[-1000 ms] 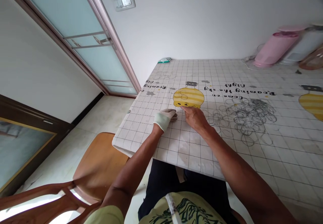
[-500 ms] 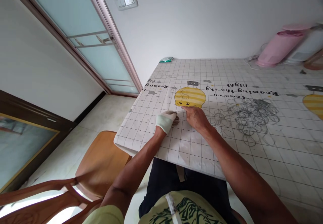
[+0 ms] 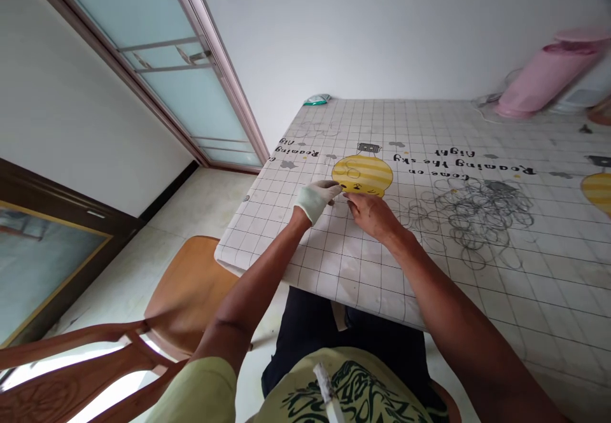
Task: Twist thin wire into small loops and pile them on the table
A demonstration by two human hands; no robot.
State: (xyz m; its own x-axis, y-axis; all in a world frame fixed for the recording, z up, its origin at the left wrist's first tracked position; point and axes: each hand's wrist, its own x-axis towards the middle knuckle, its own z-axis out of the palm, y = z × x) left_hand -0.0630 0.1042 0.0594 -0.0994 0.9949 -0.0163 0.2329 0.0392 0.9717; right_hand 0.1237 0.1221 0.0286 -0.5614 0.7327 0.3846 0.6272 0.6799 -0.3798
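Observation:
My left hand [image 3: 317,199], in a pale knitted glove, is over the tablecloth near the yellow balloon print. Its fingertips are pinched together toward my right hand. My bare right hand [image 3: 375,215] is just beside it, thumb and index finger closed at the balloon's lower edge. The two sets of fingertips almost meet; whatever they pinch is too small to make out. To the right of my right hand lies a loose heap of thin dark loops [image 3: 477,216] on the grid-patterned tablecloth [image 3: 353,270].
A green and white packet [image 3: 317,100] lies at the far left table corner. A pink cylindrical appliance [image 3: 548,76] with a cable stands at the back right. A wooden chair [image 3: 191,289] is at the left, and a cigarette [image 3: 326,390] with long ash juts into the bottom of view.
My left hand has gone from curled fingers to fingertips reaching forward and right, close to my right fingertips. My right fingers have drawn in slightly. The view has tilted down a little.

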